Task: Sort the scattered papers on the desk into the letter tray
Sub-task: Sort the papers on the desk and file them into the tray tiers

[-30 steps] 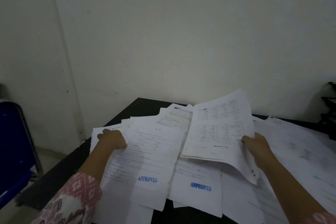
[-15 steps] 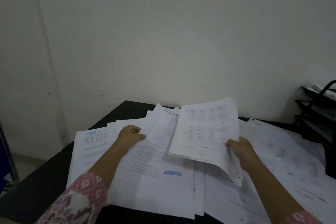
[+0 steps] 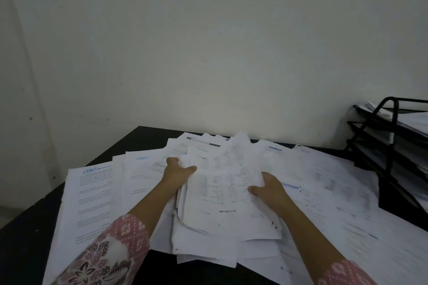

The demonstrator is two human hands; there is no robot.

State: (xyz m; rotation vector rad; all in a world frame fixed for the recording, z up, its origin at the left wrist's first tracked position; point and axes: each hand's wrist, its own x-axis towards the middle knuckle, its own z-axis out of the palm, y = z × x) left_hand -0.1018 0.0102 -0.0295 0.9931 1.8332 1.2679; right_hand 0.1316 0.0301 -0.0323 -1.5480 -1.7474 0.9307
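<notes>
A plain off-white wall rises behind the black desk in dim light.

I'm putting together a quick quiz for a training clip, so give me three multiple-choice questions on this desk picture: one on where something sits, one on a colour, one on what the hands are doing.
1. Where does the black wire letter tray stand?
A) at the desk's far right edge
B) in the middle of the desk
C) on the floor at the left

2. What colour is the flat desk top?
A) white
B) black
C) red

3. What are the left hand and the right hand doing?
A) both hang idle
B) one holds a pen
C) both grip the stack of white printed papers

Answers: A, its tiers rise at the right edge of the view; B, a dark surface shows around the sheets; C, fingers curl round the stack's two sides.
</notes>
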